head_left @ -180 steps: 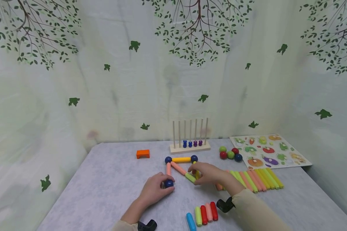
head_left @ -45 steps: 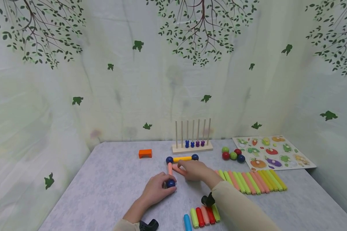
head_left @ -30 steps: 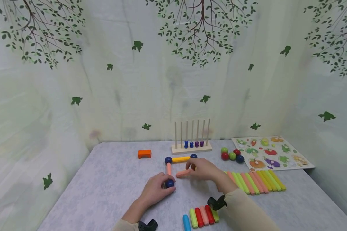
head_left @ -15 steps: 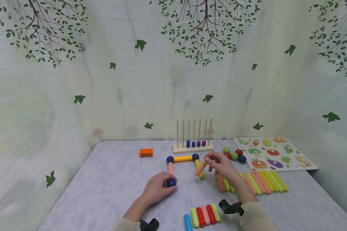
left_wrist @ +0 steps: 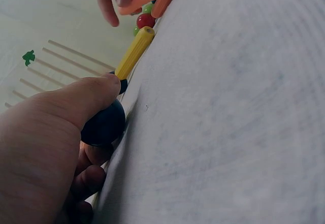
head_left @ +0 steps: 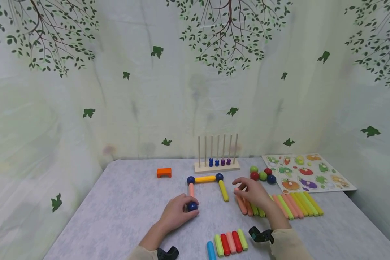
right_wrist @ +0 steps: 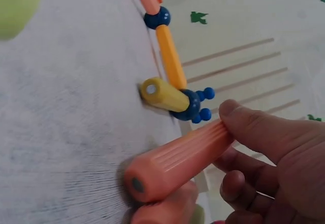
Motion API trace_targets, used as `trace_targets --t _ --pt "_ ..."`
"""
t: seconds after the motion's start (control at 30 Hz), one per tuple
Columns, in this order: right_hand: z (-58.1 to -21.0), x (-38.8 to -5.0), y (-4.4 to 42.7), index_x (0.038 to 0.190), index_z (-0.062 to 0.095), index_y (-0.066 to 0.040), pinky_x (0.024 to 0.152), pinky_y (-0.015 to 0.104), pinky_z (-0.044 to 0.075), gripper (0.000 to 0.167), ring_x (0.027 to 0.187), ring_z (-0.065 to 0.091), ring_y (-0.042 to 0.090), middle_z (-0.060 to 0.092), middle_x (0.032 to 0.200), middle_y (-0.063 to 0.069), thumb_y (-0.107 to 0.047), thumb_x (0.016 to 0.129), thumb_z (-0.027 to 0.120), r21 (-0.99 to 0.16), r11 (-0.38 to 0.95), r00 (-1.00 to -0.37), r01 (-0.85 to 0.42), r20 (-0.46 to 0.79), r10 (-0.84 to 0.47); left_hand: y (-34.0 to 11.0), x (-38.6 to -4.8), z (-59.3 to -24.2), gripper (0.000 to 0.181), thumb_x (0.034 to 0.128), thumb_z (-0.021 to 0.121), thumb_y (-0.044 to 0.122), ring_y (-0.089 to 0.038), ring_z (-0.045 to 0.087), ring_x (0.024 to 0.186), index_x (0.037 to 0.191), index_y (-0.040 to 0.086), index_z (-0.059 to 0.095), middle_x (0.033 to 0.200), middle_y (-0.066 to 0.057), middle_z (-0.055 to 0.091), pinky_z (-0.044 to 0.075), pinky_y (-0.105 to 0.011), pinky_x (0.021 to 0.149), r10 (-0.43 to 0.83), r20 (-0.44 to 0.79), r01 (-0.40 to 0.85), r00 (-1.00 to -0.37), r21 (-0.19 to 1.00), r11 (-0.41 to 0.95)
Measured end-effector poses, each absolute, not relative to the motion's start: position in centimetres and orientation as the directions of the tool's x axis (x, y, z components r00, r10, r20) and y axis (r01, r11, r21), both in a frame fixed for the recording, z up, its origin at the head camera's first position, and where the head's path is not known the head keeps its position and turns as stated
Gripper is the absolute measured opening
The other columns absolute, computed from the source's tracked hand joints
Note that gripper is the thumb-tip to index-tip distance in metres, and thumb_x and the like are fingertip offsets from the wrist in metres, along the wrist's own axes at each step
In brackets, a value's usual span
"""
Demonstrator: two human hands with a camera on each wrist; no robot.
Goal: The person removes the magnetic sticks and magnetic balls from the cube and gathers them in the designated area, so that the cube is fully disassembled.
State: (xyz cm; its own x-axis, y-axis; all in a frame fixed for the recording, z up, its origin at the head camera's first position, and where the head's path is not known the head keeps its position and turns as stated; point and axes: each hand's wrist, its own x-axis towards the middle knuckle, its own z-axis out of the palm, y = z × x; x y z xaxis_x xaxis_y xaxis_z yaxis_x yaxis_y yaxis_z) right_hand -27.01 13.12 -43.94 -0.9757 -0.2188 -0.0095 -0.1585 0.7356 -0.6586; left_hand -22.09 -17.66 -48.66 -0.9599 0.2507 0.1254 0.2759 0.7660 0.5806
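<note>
My left hand (head_left: 177, 211) holds a dark blue ball (head_left: 192, 206) between thumb and fingers on the table. From that ball a salmon magnetic stick (head_left: 191, 188) runs up to a second blue ball (head_left: 190, 180). An orange-yellow stick (head_left: 205, 179) links this to a third blue ball (head_left: 219, 177), from which a yellow stick (head_left: 224, 191) slants toward me, its near end free. At the left end of a row of sticks, my right hand (head_left: 253, 191) pinches the far end of another salmon stick (right_wrist: 177, 160). Its near end sits low against a neighbouring salmon stick (right_wrist: 165, 209).
Yellow, green and salmon sticks (head_left: 292, 206) lie side by side at right. Shorter coloured sticks (head_left: 231, 242) lie in front. Behind are a bead rack (head_left: 217, 166), loose balls (head_left: 263, 176), a vegetable picture board (head_left: 307, 173) and an orange block (head_left: 164, 173).
My right hand has taken the salmon stick off the ball-and-stick shape and carried it right to the row. A green stick has joined the front group. My left hand stays on its ball.
</note>
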Motion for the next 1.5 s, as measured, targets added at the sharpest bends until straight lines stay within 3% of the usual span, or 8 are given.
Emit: trace_targets --t 0.27,0.47,0.7,1.03,1.27,1.5 --pt "-45.0 -27.2 13.2 0.116 0.068 -0.023 0.076 0.033 0.050 0.026 0.086 0.055 0.016 0.065 0.101 -0.003 -0.027 0.091 0.073 -0.580 0.801 -0.981 -0.150 -0.013 -0.193 -17.7 -22.0 -48.7 0.028 0.0856 0.076 0.044 -0.009 0.048 0.070 0.110 0.033 0.070 0.083 0.009 0.055 0.038 -0.022 0.059 0.253 0.129 0.280 -0.959 0.579 0.766" --pt "-45.1 -27.2 13.3 0.115 0.069 -0.022 0.070 0.031 0.046 0.028 0.084 0.053 0.017 0.062 0.102 0.000 -0.025 0.089 0.076 -0.546 0.821 -0.980 -0.167 0.002 -0.198 -17.8 -21.9 -48.6 0.028 0.0858 0.076 0.044 -0.009 0.048 0.070 0.111 0.032 0.070 0.082 0.010 0.054 0.038 -0.022 0.059 0.254 0.135 0.285 -0.958 0.580 0.763" --pt "-44.9 -27.2 12.4 0.117 0.068 -0.023 0.074 0.032 0.049 0.029 0.086 0.054 0.017 0.064 0.104 -0.001 -0.028 0.090 0.075 -0.560 0.811 -0.982 -0.169 0.031 -0.184 -17.7 -22.0 -48.6 0.028 0.0855 0.076 0.044 -0.009 0.048 0.070 0.111 0.033 0.070 0.082 0.010 0.054 0.037 -0.022 0.058 0.254 0.133 0.283 -0.958 0.575 0.768" --pt "-43.9 -27.6 9.6 0.126 0.065 -0.024 0.076 0.035 0.052 0.041 0.086 0.056 0.016 0.067 0.102 0.000 -0.026 0.087 0.077 -0.495 0.810 -0.918 -0.314 -0.060 -0.392 -17.7 -21.9 -48.3 0.028 0.0861 0.075 0.044 -0.009 0.048 0.069 0.110 0.032 0.070 0.082 0.009 0.055 0.037 -0.022 0.058 0.254 0.125 0.278 -0.959 0.584 0.763" --pt "-44.0 -28.4 8.5 0.114 0.070 -0.026 0.081 0.036 0.052 0.030 0.086 0.053 0.016 0.062 0.097 -0.003 -0.027 0.085 0.079 -0.374 0.849 -0.896 -0.372 -0.092 -0.433 -17.7 -21.9 -48.3 0.028 0.0860 0.075 0.044 -0.009 0.049 0.070 0.111 0.032 0.070 0.083 0.009 0.055 0.038 -0.022 0.059 0.256 0.124 0.279 -0.959 0.585 0.761" --pt "-44.2 -28.5 8.2 0.104 0.065 -0.027 0.076 0.034 0.048 0.031 0.081 0.053 0.017 0.059 0.088 -0.005 -0.029 0.079 0.084 -0.371 0.861 -0.901 -0.348 -0.123 -0.417 -17.7 -21.9 -48.4 0.028 0.0859 0.076 0.044 -0.009 0.048 0.069 0.111 0.033 0.070 0.083 0.009 0.055 0.038 -0.022 0.058 0.259 0.131 0.286 -0.957 0.583 0.761"
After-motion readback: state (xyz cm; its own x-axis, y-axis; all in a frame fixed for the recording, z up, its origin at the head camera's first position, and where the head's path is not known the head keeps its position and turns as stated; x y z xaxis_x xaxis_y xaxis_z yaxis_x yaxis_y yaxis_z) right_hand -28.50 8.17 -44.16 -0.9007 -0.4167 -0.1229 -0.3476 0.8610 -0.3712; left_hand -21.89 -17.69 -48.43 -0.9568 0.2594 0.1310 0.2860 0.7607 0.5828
